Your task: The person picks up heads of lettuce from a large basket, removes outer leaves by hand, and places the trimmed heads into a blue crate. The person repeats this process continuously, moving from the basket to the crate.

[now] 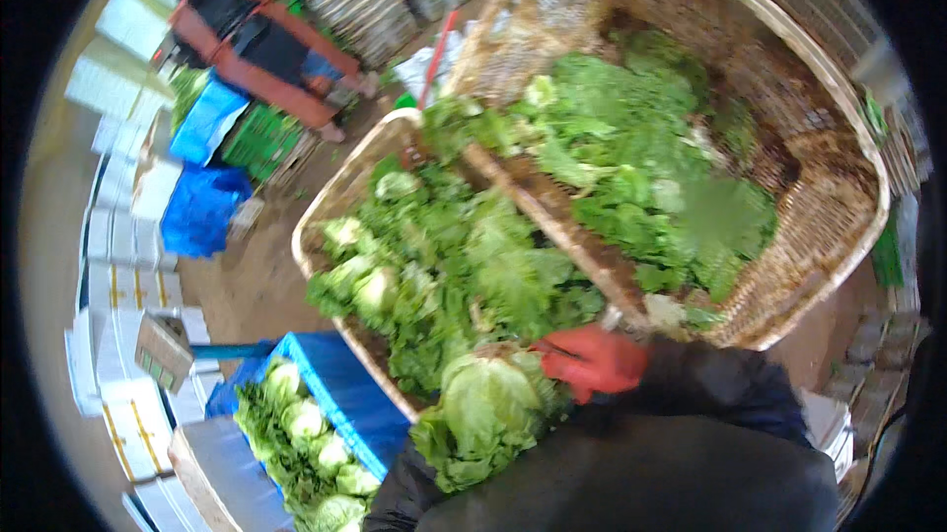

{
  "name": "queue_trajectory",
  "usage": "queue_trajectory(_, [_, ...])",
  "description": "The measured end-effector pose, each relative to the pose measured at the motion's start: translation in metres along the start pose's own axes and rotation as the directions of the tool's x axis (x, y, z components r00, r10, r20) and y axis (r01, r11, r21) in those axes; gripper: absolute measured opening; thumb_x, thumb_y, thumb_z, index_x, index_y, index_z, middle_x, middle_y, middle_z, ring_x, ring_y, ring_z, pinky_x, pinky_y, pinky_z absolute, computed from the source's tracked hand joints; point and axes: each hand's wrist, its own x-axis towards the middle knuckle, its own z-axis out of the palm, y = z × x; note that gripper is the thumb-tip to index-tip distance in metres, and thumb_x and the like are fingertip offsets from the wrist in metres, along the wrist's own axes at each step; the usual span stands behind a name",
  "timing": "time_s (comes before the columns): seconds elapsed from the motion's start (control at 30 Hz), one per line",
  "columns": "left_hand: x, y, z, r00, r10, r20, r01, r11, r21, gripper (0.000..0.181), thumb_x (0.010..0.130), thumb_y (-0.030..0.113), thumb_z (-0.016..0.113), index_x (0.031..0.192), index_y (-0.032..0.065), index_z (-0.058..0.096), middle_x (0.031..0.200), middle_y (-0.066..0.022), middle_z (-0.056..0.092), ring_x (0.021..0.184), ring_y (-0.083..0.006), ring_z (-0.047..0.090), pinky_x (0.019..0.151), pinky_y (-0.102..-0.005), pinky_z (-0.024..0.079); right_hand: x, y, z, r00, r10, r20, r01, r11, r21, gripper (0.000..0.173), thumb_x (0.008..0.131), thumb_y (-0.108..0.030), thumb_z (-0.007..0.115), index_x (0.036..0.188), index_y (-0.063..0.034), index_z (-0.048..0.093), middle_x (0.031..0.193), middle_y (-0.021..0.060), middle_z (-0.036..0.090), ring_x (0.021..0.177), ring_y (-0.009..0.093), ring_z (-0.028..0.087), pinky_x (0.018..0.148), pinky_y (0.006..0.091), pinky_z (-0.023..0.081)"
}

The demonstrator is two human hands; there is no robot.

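My right hand (595, 362), in a red glove, is at the upper right side of a leafy head of lettuce (488, 399) held close before my body. A dark part, perhaps a knife, shows at the glove; I cannot tell what the fingers hold. My left hand is hidden behind the lettuce; only its dark sleeve (403, 491) shows. Beyond the lettuce stands a wicker basket (307, 240) heaped with green heads and leaves. A larger wicker basket (836, 236) beside it holds loose lettuce leaves (629, 140).
At lower left, lettuce heads (303, 417) fill a blue-lined container (355, 377). White foam boxes (133, 288) are stacked along the left. Another person (251, 36) bends near a green crate (263, 140) and a blue bag (203, 210). A red handle (438, 59) stands behind the baskets.
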Motion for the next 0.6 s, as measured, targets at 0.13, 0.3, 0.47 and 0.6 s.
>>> queue_trajectory(0.13, [-0.035, -0.007, 0.013, 0.997, -0.025, -0.066, 0.022, 0.999, -0.049, 0.045, 0.100, 0.026, 0.045, 0.139, 0.0044, 0.044, 0.133, -0.0119, 0.054, 0.119, -0.0225, 0.055, 0.100, -0.0342, 0.046, 0.015, -0.023, 0.002, 0.971, -0.120, 0.205, 0.174, 0.947, -0.270, 0.021, 0.079, -0.018, 0.062, 0.097, -0.0078, 0.065, 0.076, 0.0136, 0.062, 0.072, 0.034, 0.064, 0.065, 0.0448, 0.051])
queue_trajectory(0.3, [-0.082, 0.001, 0.045, 0.998, -0.060, -0.012, 0.058, 0.992, -0.109, 0.048, 0.100, 0.032, 0.046, 0.141, 0.0081, 0.043, 0.135, -0.0114, 0.054, 0.121, -0.0244, 0.054, 0.103, -0.0368, 0.044, 0.061, -0.044, 0.008, 0.861, 0.351, 0.369, 0.177, 0.472, -0.864, 0.021, 0.082, -0.022, 0.057, 0.088, -0.0061, 0.068, 0.073, 0.0181, 0.065, 0.069, 0.037, 0.066, 0.066, 0.0487, 0.052])
queue_trajectory(0.47, [-0.077, 0.045, 0.062, 0.993, 0.052, -0.107, -0.089, 0.922, -0.376, 0.051, 0.100, 0.038, 0.046, 0.143, 0.0118, 0.042, 0.137, -0.0110, 0.053, 0.123, -0.0263, 0.053, 0.106, -0.0394, 0.043, 0.039, -0.028, -0.008, 0.866, 0.422, 0.268, -0.479, 0.853, 0.205, 0.057, 0.098, -0.045, 0.046, 0.143, -0.0107, 0.043, 0.097, 0.0089, 0.067, 0.063, 0.014, 0.063, 0.050, 0.0277, 0.053])
queue_trajectory(0.6, [-0.055, 0.073, 0.070, 0.880, 0.365, -0.304, -0.362, 0.930, 0.067, 0.054, 0.099, 0.043, 0.046, 0.142, 0.0097, 0.042, 0.136, -0.0105, 0.053, 0.126, -0.0232, 0.049, 0.106, -0.0411, 0.042, 0.052, 0.024, 0.014, 0.997, 0.072, 0.003, -0.065, 0.883, 0.464, 0.057, 0.100, -0.037, 0.047, 0.150, -0.0149, 0.030, 0.129, 0.0058, 0.056, 0.092, 0.017, 0.064, 0.074, 0.0320, 0.055])
